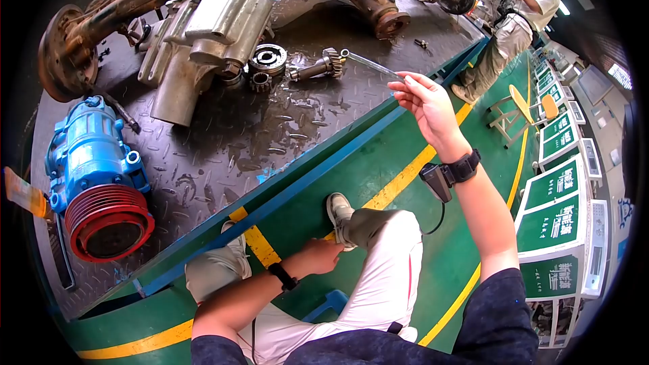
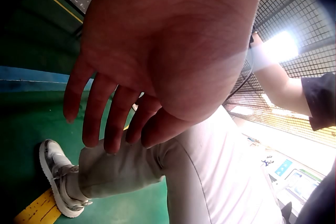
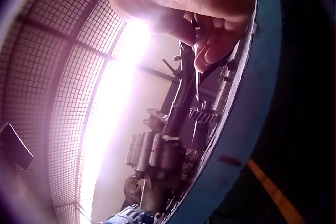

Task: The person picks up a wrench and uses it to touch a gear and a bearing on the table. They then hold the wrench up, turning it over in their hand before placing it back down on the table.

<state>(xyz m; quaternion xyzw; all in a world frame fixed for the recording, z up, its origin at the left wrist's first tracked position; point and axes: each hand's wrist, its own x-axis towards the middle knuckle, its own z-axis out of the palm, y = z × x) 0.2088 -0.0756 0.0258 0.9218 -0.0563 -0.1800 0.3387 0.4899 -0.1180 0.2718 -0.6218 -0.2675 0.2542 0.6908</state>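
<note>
In the head view my right hand (image 1: 427,109) pinches one end of a slim metal wrench (image 1: 370,63) between thumb and fingers. The wrench's ring end lies by the toothed end of a gear shaft (image 1: 318,67) on the metal-plate table (image 1: 270,142). The right wrist view shows the right hand (image 3: 189,8) holding the wrench (image 3: 198,77) above the gear (image 3: 203,116). My left hand (image 1: 320,257) hangs over my lap, holding nothing; its fingers are loosely bent in the left wrist view, where the left hand (image 2: 152,61) shows its palm.
A grey metal housing (image 1: 216,27) and a bearing ring (image 1: 268,58) are left of the gear shaft. Nearer the left edge sits a blue compressor (image 1: 91,149) with a red pulley (image 1: 108,223). A rusty axle (image 1: 122,10) spans the back. Another person (image 1: 517,23) stands beyond the table's right end.
</note>
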